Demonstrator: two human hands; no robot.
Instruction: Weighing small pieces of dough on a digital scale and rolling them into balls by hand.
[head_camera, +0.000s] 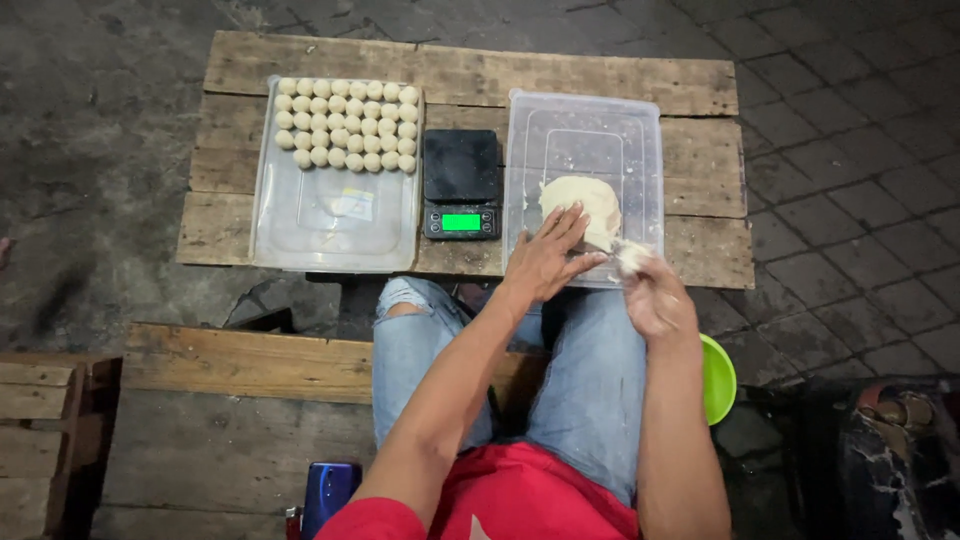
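Your red shirt (520, 500) and jeans-clad knees (590, 380) sit closest, forearms reaching out over them. Your left hand (545, 262) lies flat with fingers spread on the dough mass (583, 205) — that lump rests just ahead of both hands, inside the clear plastic tub (640, 130). Your right hand (655, 295) is closed round a small torn-off dough piece (632, 257), just right of the left fingertips. The digital scale (461, 183) stands left of your left hand; the tray of dough balls (335, 215) sits farther left.

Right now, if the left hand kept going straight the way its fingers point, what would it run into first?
The left hand points up and to the right, its fingertips already at the dough lump in the clear plastic tub. So it would likely press into that dough first, though how high it hovers is unclear.
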